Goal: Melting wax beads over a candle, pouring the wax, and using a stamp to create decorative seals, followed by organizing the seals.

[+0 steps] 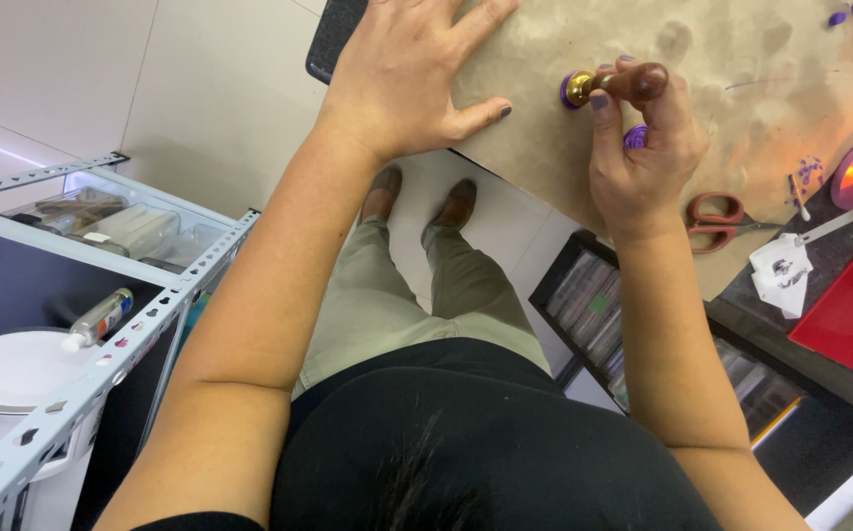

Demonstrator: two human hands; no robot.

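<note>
Left hand [409, 74] spread flat, palm down on the tan mat [741, 108] near the surface's near edge. Right hand [643, 147] gripping a wax seal stamp [611, 85], wooden handle and brass head, tipped sideways just above the mat; a purple wax piece [635, 137] sits under its fingers. Red-handled scissors [720, 220] lie just right of that wrist.

Down on the metal shelf rack [102, 379] to my left there's a small clear bottle [100, 319] with a white cap and a colourful label, lying on its side. Further back on that rack sit clear plastic boxes [136, 228], possibly lidded containers — hard to tell.
</note>
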